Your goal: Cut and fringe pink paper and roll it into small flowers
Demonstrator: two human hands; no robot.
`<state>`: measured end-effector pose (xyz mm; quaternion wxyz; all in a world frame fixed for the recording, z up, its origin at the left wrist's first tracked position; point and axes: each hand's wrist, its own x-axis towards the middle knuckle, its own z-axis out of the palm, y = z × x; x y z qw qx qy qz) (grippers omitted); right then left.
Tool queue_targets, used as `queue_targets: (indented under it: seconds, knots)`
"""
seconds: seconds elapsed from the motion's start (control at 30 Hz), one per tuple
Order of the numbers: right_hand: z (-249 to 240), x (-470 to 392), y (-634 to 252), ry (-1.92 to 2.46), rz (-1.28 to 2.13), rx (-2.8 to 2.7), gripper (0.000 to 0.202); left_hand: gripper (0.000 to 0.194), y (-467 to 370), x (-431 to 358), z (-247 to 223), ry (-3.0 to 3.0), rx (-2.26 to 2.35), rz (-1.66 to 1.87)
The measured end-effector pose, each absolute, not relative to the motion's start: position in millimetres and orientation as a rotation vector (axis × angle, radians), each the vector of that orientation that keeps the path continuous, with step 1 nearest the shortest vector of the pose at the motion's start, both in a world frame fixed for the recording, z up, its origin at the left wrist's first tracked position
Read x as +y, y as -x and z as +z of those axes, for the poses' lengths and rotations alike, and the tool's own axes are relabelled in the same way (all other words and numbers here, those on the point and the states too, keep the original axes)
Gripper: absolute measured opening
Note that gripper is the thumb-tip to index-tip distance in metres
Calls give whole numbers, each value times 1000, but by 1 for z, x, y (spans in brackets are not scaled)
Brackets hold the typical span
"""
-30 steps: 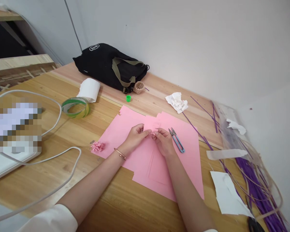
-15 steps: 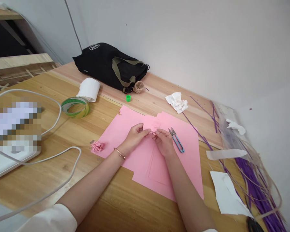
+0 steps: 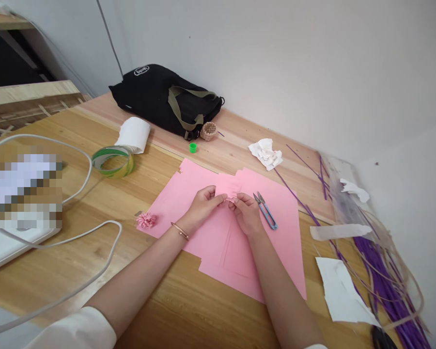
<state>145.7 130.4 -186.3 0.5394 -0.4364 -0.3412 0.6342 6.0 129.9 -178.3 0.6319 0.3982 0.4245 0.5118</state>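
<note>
Between my two hands is a small pink paper strip (image 3: 232, 193) with a fringed edge. My left hand (image 3: 207, 201) pinches its left end between thumb and fingers. The right end is pinched by my right hand (image 3: 246, 209), whose fingertips sit close to the left ones. Under both hands lie large pink paper sheets (image 3: 283, 252), overlapping on the table. Thread snips (image 3: 266, 211) with blue handles rest on the sheets, just right of my right hand. A fluffy pink paper flower (image 3: 146, 220) sits at the sheets' left corner.
A black bag (image 3: 163, 97), a small woven basket (image 3: 208, 131) and a green cap (image 3: 193, 148) are at the back. Tape (image 3: 113, 161) and a paper roll (image 3: 133, 134) stand left, near a white cable (image 3: 105, 261). Purple strips (image 3: 381, 286) and a translucent bottle (image 3: 339, 232) lie right.
My fingers shift slightly on the fringed paper strip; its lower edge looks a little different between the fingertips. Everything else stays put.
</note>
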Motion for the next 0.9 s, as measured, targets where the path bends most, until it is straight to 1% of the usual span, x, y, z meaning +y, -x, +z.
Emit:
queue_targets:
  seconds: [0.53,0.77,0.9]
  knots:
    - [-185,129,-145,1030,1527,-838,23,20,-6,130,-178,-939,999,1171]
    - [-186,131,-145,1018,1530,-828,20,22,-6,131,-178,-924,983,1166]
    - [-185,131,-145,984,1532,-817,15,21,-6,132,-179,-934,972,1173]
